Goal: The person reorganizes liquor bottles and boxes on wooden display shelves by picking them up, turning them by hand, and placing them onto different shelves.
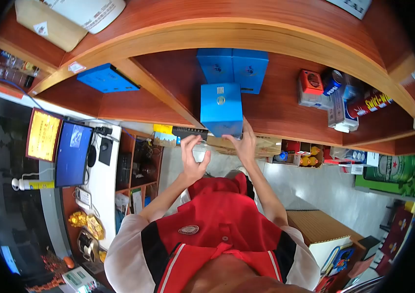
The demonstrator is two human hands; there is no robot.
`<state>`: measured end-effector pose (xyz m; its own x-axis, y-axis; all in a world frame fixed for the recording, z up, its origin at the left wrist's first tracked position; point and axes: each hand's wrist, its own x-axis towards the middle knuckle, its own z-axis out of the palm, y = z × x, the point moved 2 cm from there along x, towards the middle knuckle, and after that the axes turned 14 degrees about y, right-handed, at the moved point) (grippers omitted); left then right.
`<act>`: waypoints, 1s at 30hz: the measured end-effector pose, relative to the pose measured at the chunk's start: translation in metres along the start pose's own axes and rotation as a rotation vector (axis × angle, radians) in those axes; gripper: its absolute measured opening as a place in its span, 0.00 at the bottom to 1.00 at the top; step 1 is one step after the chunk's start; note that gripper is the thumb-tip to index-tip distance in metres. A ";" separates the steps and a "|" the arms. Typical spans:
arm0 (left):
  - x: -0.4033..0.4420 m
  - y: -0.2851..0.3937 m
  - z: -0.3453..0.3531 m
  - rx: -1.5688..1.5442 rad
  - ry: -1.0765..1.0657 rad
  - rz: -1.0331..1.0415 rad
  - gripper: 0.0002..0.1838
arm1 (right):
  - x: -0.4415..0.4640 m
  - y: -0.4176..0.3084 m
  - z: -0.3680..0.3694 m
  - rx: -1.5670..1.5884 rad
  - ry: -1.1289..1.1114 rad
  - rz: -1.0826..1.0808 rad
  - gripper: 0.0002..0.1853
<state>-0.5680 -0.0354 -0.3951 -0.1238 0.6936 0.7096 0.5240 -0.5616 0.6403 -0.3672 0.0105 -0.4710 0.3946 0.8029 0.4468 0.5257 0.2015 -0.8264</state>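
At the front edge of the wooden shelf (276, 117) stands a blue box (221, 108) with a small label on its top. My right hand (244, 144) is on the box's lower right corner, thumb at its near face and fingers along its right side. Left of that, my left hand (195, 154) is held apart from the box, its fingers curled but spread from the thumb, with nothing in it. Two more blue boxes (250, 69) stand side by side just behind the first one.
A flat blue box (107, 78) lies in the left compartment. Right on the shelf are a red box (311, 82), a Pepsi can (333, 82) and a red canister (371, 103). A monitor (73, 154) stands at left; an open cardboard box (315, 226) is at lower right.
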 end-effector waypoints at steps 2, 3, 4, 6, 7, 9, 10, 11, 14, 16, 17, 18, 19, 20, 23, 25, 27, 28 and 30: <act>-0.004 0.002 -0.013 0.048 0.056 -0.046 0.24 | 0.014 -0.001 0.019 0.019 -0.023 -0.017 0.52; -0.006 -0.002 -0.018 0.070 0.069 -0.057 0.24 | 0.022 -0.003 0.029 -0.004 -0.008 -0.033 0.52; -0.008 -0.010 -0.026 0.071 0.124 -0.173 0.21 | 0.028 -0.006 0.040 -0.026 0.009 -0.050 0.51; -0.006 -0.021 -0.045 0.134 0.228 -0.311 0.13 | 0.037 -0.011 0.055 -0.037 0.062 -0.054 0.51; -0.008 -0.034 -0.059 0.173 0.257 -0.349 0.10 | 0.042 -0.013 0.061 -0.063 0.136 -0.055 0.50; -0.007 -0.056 -0.087 0.201 0.323 -0.431 0.07 | 0.052 -0.006 0.072 -0.082 0.122 0.012 0.48; 0.007 -0.057 -0.099 0.236 0.323 -0.439 0.06 | 0.050 -0.005 0.073 -0.087 0.138 -0.009 0.47; 0.015 -0.076 -0.113 0.261 0.343 -0.391 0.05 | 0.048 -0.006 0.074 -0.090 0.160 -0.034 0.47; 0.078 -0.111 -0.142 0.451 0.355 -0.250 0.08 | 0.047 -0.003 0.076 -0.102 0.093 0.029 0.49; 0.130 -0.147 -0.156 0.514 0.340 -0.066 0.15 | 0.045 -0.009 0.075 -0.118 0.092 0.055 0.51; 0.156 -0.167 -0.160 0.484 0.366 -0.031 0.19 | 0.042 -0.012 0.073 -0.138 0.091 0.098 0.53; 0.180 -0.192 -0.162 0.551 0.400 -0.016 0.22 | 0.036 -0.018 0.069 -0.131 0.131 0.049 0.55; 0.207 -0.212 -0.163 0.651 0.419 0.082 0.27 | 0.029 -0.019 0.065 -0.037 0.163 0.066 0.57; 0.233 -0.216 -0.164 0.629 0.427 0.029 0.32 | 0.021 -0.031 0.055 -0.089 0.193 0.028 0.56; 0.288 -0.264 -0.162 0.733 0.463 0.161 0.41 | -0.006 -0.050 0.036 -0.180 0.267 -0.040 0.52; 0.297 -0.284 -0.156 0.765 0.457 0.149 0.41 | -0.026 -0.059 0.026 -0.224 0.311 -0.053 0.49; 0.296 -0.296 -0.149 0.798 0.445 0.148 0.41 | -0.040 -0.067 0.021 -0.223 0.378 -0.035 0.44; 0.289 -0.295 -0.150 0.757 0.490 0.148 0.41 | -0.048 -0.071 0.018 -0.265 0.394 -0.031 0.41; 0.275 -0.291 -0.155 0.716 0.542 0.117 0.41 | -0.065 -0.088 0.023 -0.168 0.441 0.089 0.39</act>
<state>-0.8849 0.2489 -0.3414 -0.3220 0.2402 0.9158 0.9345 -0.0746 0.3481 -0.4559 -0.0464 -0.4349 0.7068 0.4910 0.5093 0.5752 0.0201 -0.8177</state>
